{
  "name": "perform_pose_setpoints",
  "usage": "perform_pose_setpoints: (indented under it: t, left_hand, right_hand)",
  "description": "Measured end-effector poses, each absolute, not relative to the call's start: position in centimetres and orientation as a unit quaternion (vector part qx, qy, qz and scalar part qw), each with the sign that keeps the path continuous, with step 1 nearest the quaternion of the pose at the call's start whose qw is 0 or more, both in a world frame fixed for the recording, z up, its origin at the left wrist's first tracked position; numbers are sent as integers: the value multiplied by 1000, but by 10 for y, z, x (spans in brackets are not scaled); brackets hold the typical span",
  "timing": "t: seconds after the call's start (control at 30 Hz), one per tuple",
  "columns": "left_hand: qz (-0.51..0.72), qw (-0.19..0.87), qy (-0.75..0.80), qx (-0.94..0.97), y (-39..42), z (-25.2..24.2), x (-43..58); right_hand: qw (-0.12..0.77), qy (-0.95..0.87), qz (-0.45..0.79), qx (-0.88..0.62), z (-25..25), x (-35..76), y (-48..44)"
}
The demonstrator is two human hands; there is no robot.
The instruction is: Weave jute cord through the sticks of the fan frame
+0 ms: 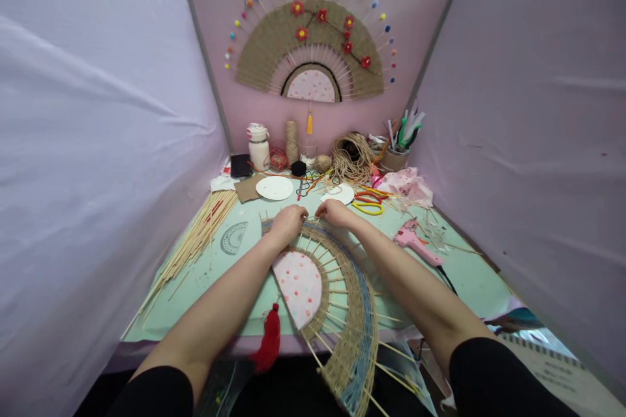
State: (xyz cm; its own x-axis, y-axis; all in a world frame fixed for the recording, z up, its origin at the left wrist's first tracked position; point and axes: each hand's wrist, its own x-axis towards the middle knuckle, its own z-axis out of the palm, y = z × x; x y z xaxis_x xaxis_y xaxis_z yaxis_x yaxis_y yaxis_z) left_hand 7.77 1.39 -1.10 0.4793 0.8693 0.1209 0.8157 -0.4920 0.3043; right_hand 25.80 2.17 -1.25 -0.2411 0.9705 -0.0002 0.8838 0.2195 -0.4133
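A half-round fan [364, 313] of bamboo sticks woven with tan and blue twine lies over the table's front edge. At its centre is a white half-disc [299, 283] with pink dots, and a red tassel [268, 339] hangs beside it. My left hand [289, 221] is at the fan's far end, its fingers bent together near the stick tips. Close by on the right, my right hand [333, 212] pinches at the same far edge. What lies between the fingers of either hand is too small to make out.
Bamboo sticks [200, 234] and a protractor [233, 238] lie left. A pink glue gun [418, 244] with a cord and yellow-handled scissors [368, 207] lie right. Behind stand a white bottle [258, 146], a twine spool [291, 143] and coiled cord [353, 156]. A finished fan [264, 45] hangs on the back wall.
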Motion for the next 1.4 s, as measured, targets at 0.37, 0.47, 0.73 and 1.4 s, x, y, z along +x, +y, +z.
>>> perform_pose_setpoints:
  t: [0.37,0.47,0.73,1.4]
  left_hand:
    - [145,81,465,869,18,-16,79]
    - [147,78,464,870,18,-17,83]
    - [137,69,466,871,20,-17,88]
    - [135,62,466,872,18,-17,91]
  right_hand:
    - [178,-754,156,-613,-2,274,-3]
    - [182,-751,160,-615,-3,275,-6]
    - [183,-746,167,-618,-1,275,-11]
    - [200,-733,169,-627,0,278,-17]
